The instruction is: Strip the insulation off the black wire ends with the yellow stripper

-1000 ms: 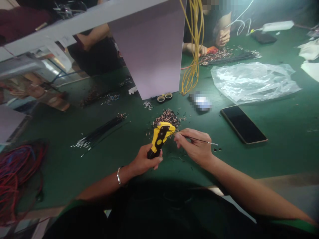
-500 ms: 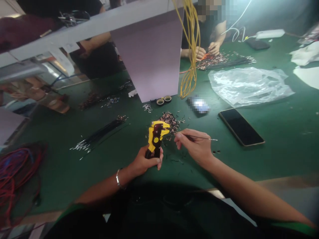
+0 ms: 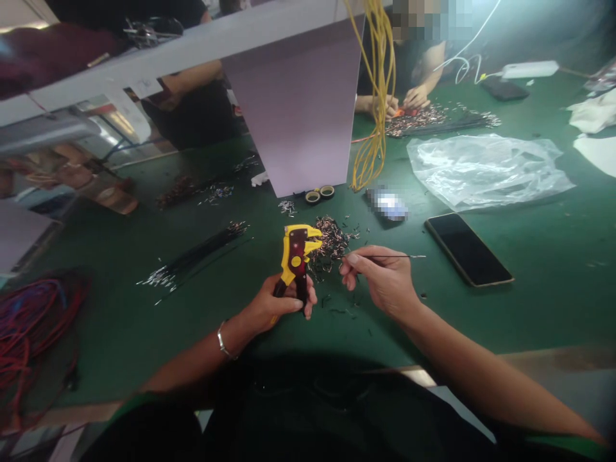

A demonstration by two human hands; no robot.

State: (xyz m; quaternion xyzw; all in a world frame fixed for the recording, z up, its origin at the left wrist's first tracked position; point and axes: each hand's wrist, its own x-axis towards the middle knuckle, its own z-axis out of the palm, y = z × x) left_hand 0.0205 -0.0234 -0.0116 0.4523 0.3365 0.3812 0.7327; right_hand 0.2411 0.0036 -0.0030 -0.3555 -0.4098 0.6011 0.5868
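Observation:
My left hand (image 3: 282, 299) is closed around the handles of a yellow and black wire stripper (image 3: 296, 261), whose jaws point right and stand apart. Pinched between thumb and fingers of my right hand (image 3: 382, 279) is a thin black wire (image 3: 404, 256), its silvery end sticking out to the right. The wire's other end is close to the jaws, just right of them. Behind the tool lies a heap of short black and copper-coloured wire scraps (image 3: 332, 237). To the left, a bundle of black wires (image 3: 197, 253) rests on the green table (image 3: 192, 346).
A phone (image 3: 469, 249) lies to the right, with a clear plastic bag (image 3: 486, 170) behind it. Yellow cables (image 3: 373, 128) hang beside a pale panel (image 3: 298, 115). Two tape rolls (image 3: 320, 194) sit at its foot. Red cables (image 3: 33, 346) are coiled at left. A co-worker's hands (image 3: 409, 102) handle wires opposite.
The wire stripper's jaws have opened wider, and my left hand has shifted slightly left. The wire in my right hand now lies more level. The whole view has shifted a little.

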